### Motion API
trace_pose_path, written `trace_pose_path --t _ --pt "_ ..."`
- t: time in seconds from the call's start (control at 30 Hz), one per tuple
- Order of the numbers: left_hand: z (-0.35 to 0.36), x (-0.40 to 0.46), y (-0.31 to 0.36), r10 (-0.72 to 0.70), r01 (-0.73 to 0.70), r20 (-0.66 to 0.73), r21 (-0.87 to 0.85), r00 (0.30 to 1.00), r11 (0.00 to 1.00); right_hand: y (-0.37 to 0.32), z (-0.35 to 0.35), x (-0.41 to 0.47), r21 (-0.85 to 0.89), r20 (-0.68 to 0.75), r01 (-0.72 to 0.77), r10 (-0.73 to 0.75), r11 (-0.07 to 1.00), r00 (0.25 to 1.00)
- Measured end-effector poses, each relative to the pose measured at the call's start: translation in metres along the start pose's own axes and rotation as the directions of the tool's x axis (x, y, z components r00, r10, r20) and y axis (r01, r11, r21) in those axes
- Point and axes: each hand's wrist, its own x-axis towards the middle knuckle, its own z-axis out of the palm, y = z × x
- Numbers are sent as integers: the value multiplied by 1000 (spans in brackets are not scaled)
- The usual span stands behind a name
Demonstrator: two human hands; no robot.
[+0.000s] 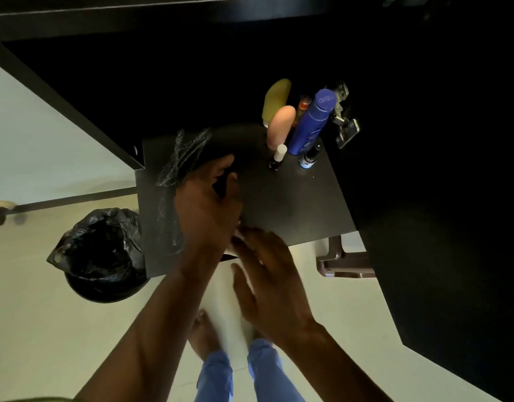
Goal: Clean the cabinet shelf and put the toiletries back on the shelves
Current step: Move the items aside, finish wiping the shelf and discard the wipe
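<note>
Up at the back right corner of the dark cabinet shelf (293,198), toiletries standing in a tight cluster: blue spray can (312,123) tilted, peach bottle (280,126) just to its left, yellow bottle (276,100) behind that, small orange bottle (303,107) wedged between. Just in front of them, upright and apart from each other, a white-capped vial (278,158) and a black-capped vial (309,158). Down the left part of the shelf, pale streaks (174,163). Resting on the shelf beside those streaks, left hand (209,195), thumb raised and fingers bent over something dark; grip too shadowed to tell whether clamped on anything. At the front edge, right hand (267,274), blurred, fingers straight and spread, grip apart, fingertips close to the left hand's wrist. On the cabinet's right wall, a metal hinge (344,120). Below on the pale floor (46,343), a bin with black liner (102,256) at the left and a brown stool (345,265) at the right.
</note>
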Motion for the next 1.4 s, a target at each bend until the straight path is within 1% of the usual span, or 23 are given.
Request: trace_pose_path --t 0.07,0.1,0.17,0.23,0.3,0.37,0.43,0.5,0.6,0.7,0.8,0.87,0.93,1.0,1.1,1.13,1.2,1.3,1.4 --pt "-18 -7 -6 1 -2 6 67 1000 998 -7 9 3 -71 79 102 -97 992 992" --pt "-25 -10 -10 29 -31 13 115 999 993 -8 12 5 -101 132 120 -106 988 986" --pt "-35 -18 -14 81 -90 49 209 995 974 -6 16 6 -171 249 127 -82 977 965" --pt "-42 -25 -19 103 -123 89 265 991 956 1 11 7 -245 303 129 -51 961 952" --pt "-45 -32 -23 117 -145 111 291 987 946 15 -1 11 -263 279 86 -10 961 960" --pt "-46 -40 -26 123 -158 129 307 984 939 31 -15 19 -267 205 -20 77 964 976" --pt "-46 -46 -28 109 -149 141 320 984 936 47 -28 28 -305 169 -156 215 939 962" --pt "-46 -51 -28 97 -139 144 315 985 939 59 -38 37 -370 160 -238 314 898 936" --pt "-49 -54 -29 105 -142 139 293 985 946 74 -47 49 -455 129 -288 383 842 915" --pt "-53 -54 -31 114 -152 139 297 984 943 82 -48 58 -479 114 -343 445 808 888" --pt "-56 -55 -32 106 -148 147 315 983 938 84 -42 62 -505 95 -355 460 787 883" --pt "-59 -57 -33 98 -142 150 326 984 935 81 -41 62 -506 84 -358 458 785 885" --pt "-62 -60 -38 91 -140 158 336 983 931 71 -40 59 -483 103 -337 434 808 895" --pt "-65 -64 -44 80 -134 165 347 983 928 55 -37 50 -440 169 -260 364 860 916" --pt "-68 -70 -55 62 -106 128 376 990 921 24 -22 31 -315 240 -137 218 939 946" --pt "-69 -71 -58 56 -95 111 390 992 916 14 -14 27 -300 254 -85 165 950 953" --pt "-72 -72 -61 53 -80 76 412 996 908 -3 -1 25 -344 265 -3 100 939 959" --pt "-77 -70 -68 55 -68 43 429 998 901 -14 11 46 -385 227 19 75 923 971" --pt "-82 -67 -71 21 -40 51 421 998 906 -8 24 92 -349 218 -8 89 937 972"
